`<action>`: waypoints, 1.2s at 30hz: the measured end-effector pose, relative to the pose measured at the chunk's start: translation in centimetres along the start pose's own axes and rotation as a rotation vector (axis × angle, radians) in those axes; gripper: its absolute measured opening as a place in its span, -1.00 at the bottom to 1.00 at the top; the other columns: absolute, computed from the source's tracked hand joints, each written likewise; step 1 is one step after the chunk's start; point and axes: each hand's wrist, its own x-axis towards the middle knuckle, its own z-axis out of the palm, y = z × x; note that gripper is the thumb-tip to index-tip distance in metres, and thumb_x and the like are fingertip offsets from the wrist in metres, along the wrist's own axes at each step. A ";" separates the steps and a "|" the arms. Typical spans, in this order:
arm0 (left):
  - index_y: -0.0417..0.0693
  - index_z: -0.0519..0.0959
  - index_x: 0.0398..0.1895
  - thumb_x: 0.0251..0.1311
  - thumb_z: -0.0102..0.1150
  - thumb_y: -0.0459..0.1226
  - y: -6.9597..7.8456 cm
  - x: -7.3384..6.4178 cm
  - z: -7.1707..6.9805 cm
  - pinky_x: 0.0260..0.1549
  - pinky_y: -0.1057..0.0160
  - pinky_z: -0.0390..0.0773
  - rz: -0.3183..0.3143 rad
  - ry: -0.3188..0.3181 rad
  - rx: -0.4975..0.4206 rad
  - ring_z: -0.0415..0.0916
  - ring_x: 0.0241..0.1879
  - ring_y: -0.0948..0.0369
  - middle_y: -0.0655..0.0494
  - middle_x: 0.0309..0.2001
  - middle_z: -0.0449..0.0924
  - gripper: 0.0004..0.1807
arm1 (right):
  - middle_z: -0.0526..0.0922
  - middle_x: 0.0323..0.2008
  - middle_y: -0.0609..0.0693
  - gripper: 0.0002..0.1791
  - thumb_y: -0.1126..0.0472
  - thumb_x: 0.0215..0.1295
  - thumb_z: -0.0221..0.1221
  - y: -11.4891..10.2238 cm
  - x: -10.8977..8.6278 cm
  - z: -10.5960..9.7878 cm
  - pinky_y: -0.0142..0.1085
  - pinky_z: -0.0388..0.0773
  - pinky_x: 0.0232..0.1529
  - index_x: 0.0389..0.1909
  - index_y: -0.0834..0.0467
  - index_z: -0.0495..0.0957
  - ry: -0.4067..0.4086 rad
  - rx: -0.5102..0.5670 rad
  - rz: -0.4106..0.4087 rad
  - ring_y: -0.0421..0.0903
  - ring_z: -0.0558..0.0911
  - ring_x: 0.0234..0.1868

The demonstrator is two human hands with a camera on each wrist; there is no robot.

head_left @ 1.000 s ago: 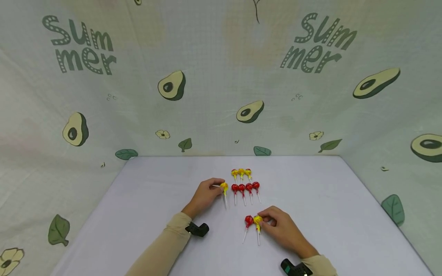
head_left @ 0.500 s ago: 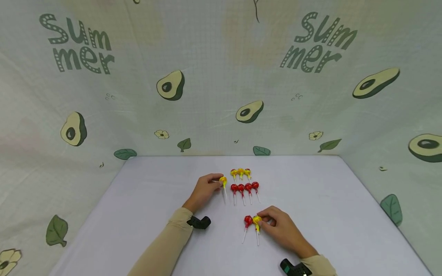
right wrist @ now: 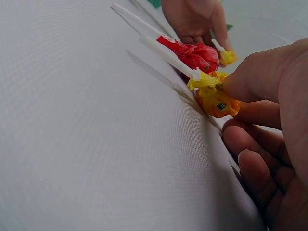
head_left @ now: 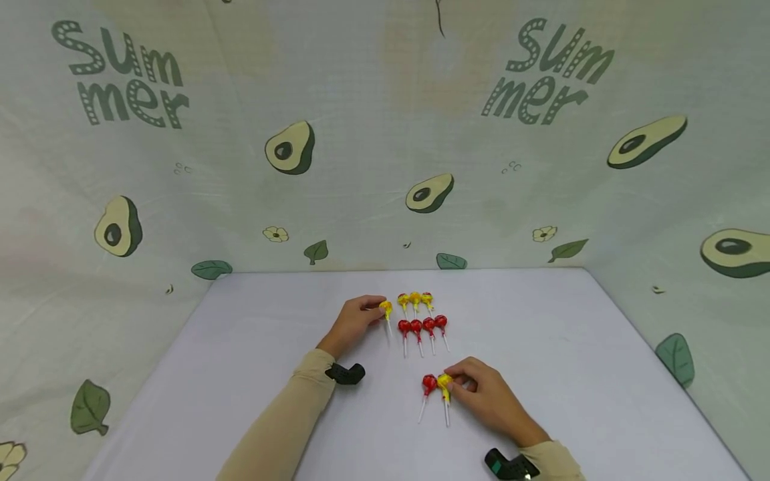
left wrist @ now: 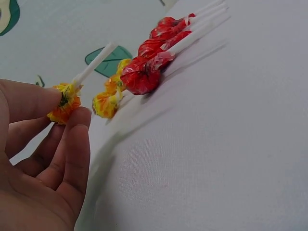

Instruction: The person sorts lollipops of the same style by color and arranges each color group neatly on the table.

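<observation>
Between thumb and fingers my left hand (head_left: 351,324) pinches the wrapped head of a yellow lollipop (left wrist: 65,103), its white stick pointing away from the palm. It hangs just left of a row of yellow lollipops (head_left: 416,298). Below that row lie several red lollipops (head_left: 416,326), side by side with sticks toward me. Nearer to me, my right hand (head_left: 490,397) pinches another yellow lollipop (right wrist: 216,96) by its head. A single red lollipop (head_left: 429,383) lies right beside it, on its left. In the right wrist view, the left hand (right wrist: 195,19) shows behind them.
The lollipops lie on a white tabletop (head_left: 541,334). A cloth backdrop (head_left: 361,214) printed with avocados and leaves rises along the table's back and sides. Black wrist cameras sit on the left wrist (head_left: 345,374) and the right wrist (head_left: 510,465).
My left hand has carried its yellow lollipop away from me, from beside the red row up to beside the yellow row. My right hand stays where it was, still holding its lollipop.
</observation>
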 end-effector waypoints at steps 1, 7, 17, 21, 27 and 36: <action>-0.05 0.59 0.23 0.40 0.19 -0.23 -0.1 0.2 0.0 -0.02 0.23 0.59 0.006 0.007 -0.001 0.56 0.00 0.17 0.07 0.09 0.57 -0.63 | 0.57 -0.28 -0.26 -0.84 0.17 0.28 0.34 0.0 0.0 0.0 -0.39 0.48 -0.34 -0.14 -0.07 0.69 -0.004 0.002 0.002 -0.27 0.50 -0.37; -0.02 0.62 0.19 0.38 0.21 -0.23 -0.4 1.1 0.0 -0.07 0.23 0.59 0.023 0.039 0.050 0.55 -0.05 0.16 0.08 0.03 0.58 -0.66 | 0.58 -0.27 -0.25 -0.84 0.17 0.29 0.34 -0.2 0.1 -0.1 -0.38 0.49 -0.33 -0.13 -0.06 0.69 -0.010 0.005 0.010 -0.27 0.51 -0.36; -0.04 0.61 0.18 0.37 0.20 -0.23 -0.4 2.6 0.1 -0.15 0.24 0.59 0.059 0.066 0.140 0.54 -0.13 0.15 0.08 0.00 0.59 -0.65 | 0.57 -0.28 -0.28 -0.83 0.19 0.28 0.34 -0.3 0.1 -0.1 -0.39 0.48 -0.34 -0.13 -0.06 0.70 0.009 0.003 -0.010 -0.27 0.51 -0.37; -0.06 0.62 0.16 0.36 0.21 -0.25 -0.3 3.1 0.3 -0.15 0.22 0.59 0.059 0.071 0.162 0.54 -0.13 0.15 0.07 0.00 0.61 -0.67 | 0.58 -0.28 -0.26 -0.84 0.18 0.29 0.34 -0.1 0.1 -0.1 -0.39 0.48 -0.34 -0.13 -0.04 0.70 0.009 0.004 -0.022 -0.28 0.51 -0.36; -0.08 0.64 0.13 0.36 0.22 -0.24 -0.5 3.5 0.6 -0.05 0.15 0.57 0.054 0.071 0.229 0.54 -0.04 0.15 0.07 0.01 0.63 -0.69 | 0.58 -0.28 -0.26 -0.85 0.18 0.29 0.34 0.0 0.0 0.0 -0.39 0.48 -0.34 -0.13 -0.03 0.70 0.015 0.011 -0.026 -0.28 0.51 -0.35; -0.09 0.67 0.06 0.34 0.25 -0.25 -0.4 4.3 1.2 0.03 0.08 0.54 0.059 0.099 0.268 0.55 -0.02 0.13 0.08 -0.05 0.65 -0.72 | 0.58 -0.28 -0.28 -0.83 0.18 0.28 0.34 0.0 0.1 -0.1 -0.38 0.49 -0.33 -0.13 -0.06 0.70 0.019 0.003 -0.020 -0.27 0.52 -0.35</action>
